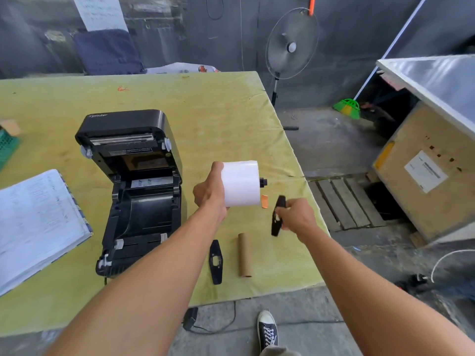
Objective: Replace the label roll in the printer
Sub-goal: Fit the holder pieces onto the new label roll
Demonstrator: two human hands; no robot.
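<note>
The black label printer (138, 191) sits on the yellow-green table (218, 119) with its lid raised and its roll bay bare. My left hand (209, 192) holds a white label roll (240, 183) above the table, right of the printer; a black spindle end (263, 182) sticks out of the roll's right side. My right hand (297, 214) grips a black roll guide plate (278, 215), just right of and below the roll. A second black guide plate (216, 262) and a brown cardboard core (244, 254) lie flat on the table below my hands.
An open notebook (36, 224) lies at the table's left. A green basket (7, 147) sits at the far left edge. A small orange scrap (264, 200) lies under the roll. A standing fan (291, 44) and a wooden crate (424, 170) stand off the table's right side.
</note>
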